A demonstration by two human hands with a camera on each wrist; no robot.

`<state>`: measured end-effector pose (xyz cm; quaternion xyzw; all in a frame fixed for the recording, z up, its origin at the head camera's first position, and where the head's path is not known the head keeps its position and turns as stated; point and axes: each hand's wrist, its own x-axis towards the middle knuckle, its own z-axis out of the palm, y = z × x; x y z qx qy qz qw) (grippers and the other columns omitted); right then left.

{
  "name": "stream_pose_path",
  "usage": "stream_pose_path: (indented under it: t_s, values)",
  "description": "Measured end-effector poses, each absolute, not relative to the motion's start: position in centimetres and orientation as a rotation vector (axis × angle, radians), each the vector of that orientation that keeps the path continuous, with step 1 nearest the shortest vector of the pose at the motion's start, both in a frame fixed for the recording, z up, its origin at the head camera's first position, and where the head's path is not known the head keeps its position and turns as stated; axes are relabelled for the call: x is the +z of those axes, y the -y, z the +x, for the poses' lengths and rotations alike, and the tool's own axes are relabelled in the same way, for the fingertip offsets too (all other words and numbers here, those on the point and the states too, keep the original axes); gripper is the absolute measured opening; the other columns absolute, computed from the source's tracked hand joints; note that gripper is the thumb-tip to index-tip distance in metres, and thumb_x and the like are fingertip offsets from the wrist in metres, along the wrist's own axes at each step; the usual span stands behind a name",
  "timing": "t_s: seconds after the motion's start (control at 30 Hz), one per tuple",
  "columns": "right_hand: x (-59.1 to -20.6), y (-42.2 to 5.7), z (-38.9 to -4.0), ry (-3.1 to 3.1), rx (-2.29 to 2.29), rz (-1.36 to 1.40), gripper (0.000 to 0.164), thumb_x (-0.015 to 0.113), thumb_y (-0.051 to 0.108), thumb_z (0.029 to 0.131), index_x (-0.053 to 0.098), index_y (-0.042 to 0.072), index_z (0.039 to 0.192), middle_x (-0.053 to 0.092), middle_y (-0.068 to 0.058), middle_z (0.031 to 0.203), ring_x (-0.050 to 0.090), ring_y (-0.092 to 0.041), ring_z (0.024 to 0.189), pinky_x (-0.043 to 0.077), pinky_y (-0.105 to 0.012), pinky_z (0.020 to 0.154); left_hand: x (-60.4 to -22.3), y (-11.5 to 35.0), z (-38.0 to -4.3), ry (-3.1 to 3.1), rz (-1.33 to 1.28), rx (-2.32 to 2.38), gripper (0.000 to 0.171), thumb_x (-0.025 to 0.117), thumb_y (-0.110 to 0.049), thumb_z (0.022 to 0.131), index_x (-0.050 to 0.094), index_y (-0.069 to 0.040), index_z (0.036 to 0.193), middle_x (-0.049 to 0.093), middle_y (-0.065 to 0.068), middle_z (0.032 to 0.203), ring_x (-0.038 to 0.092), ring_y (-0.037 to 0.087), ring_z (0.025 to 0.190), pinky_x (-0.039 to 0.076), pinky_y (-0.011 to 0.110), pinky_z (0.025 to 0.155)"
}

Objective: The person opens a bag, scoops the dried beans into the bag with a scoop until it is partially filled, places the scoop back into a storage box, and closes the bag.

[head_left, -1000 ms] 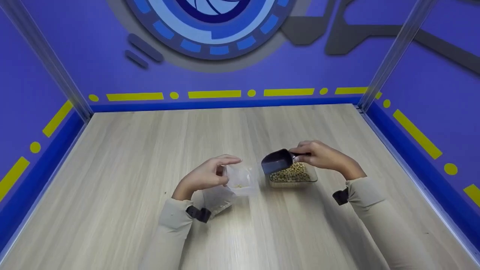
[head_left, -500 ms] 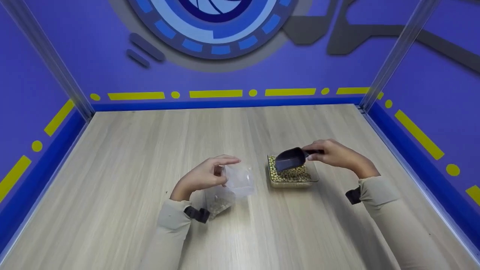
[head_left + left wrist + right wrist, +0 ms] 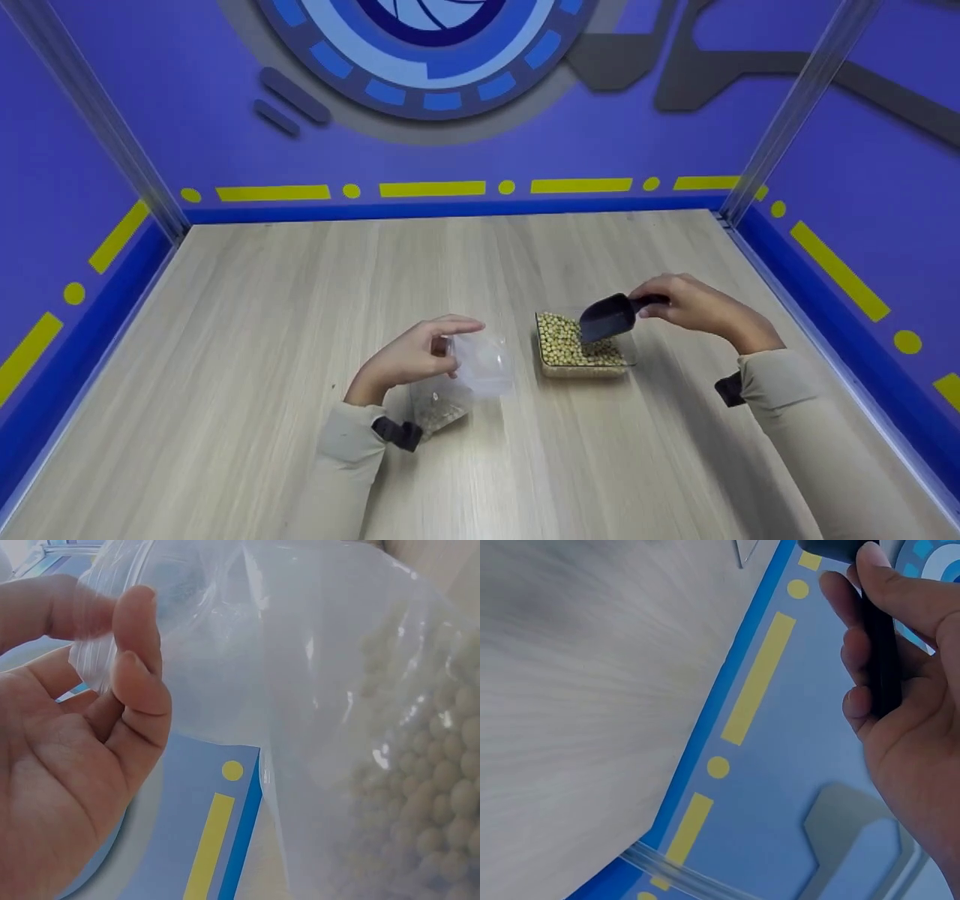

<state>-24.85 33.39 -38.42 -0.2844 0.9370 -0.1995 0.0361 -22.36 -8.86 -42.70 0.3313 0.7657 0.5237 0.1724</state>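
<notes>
My left hand (image 3: 412, 351) pinches the rim of a clear plastic bag (image 3: 482, 367) between thumb and fingers, and its mouth gapes. Round pale beans (image 3: 442, 795) fill the bag's lower part, seen through the film in the left wrist view. My right hand (image 3: 694, 306) grips the handle of a black scoop (image 3: 609, 318) by thumb and curled fingers. The scoop's lip dips at the beans in a clear rectangular container (image 3: 583, 372), right of the bag. Yellow-green beans (image 3: 561, 340) show left of the scoop; those behind it are hidden. In the right wrist view, mostly the scoop's handle (image 3: 883, 652) shows.
A pale wood table (image 3: 360, 270) bears the bag and container. Blue-purple panels (image 3: 420, 157) with yellow marks stand at its back and both sides. Metal posts (image 3: 780, 112) rise at the back corners.
My right hand has carried the scoop rightward, from the container's left edge to over its right part, uncovering the beans at left. My left hand stays nearly still with the bag.
</notes>
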Motion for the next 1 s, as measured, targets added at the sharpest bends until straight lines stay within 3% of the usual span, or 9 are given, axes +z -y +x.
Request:
stream_pose_path:
  t_s: [0.33,0.77,1.0]
  values:
    - [-37.4,-33.2,-24.3,-2.952,-0.337,-0.914,0.022,0.066,0.000,0.085,0.071,0.000,0.107,0.068,-0.015,0.100,0.062,-0.031,0.095,0.054,-0.046,0.080,-43.0,8.8,-22.3,-2.164,0.926,1.483,0.058,0.052,0.007,0.081,0.050,-0.002,0.139,0.043,0.016,0.145,0.052,0.009,0.068,0.050,0.020,0.063]
    - [-37.3,-32.1,-24.3,-3.053,-0.104,-1.126,0.020,0.073,-0.004,0.077,0.075,0.002,0.097,0.069,-0.011,0.090,0.063,-0.026,0.084,0.055,-0.040,0.073,-43.4,8.6,-22.4,-2.127,0.917,1.498,0.059,0.051,0.008,0.081,0.048,0.001,0.140,0.042,0.017,0.145,0.053,0.010,0.069,0.056,0.033,0.067]
    - [-37.6,-31.2,-24.2,-3.101,0.083,-1.264,0.016,0.077,-0.005,0.072,0.074,0.003,0.086,0.064,-0.008,0.076,0.058,-0.022,0.073,0.053,-0.038,0.067,-43.5,8.5,-22.5,-2.119,0.919,1.508,0.060,0.052,0.008,0.080,0.048,0.002,0.139,0.043,0.017,0.144,0.054,0.010,0.069,0.055,0.028,0.066]
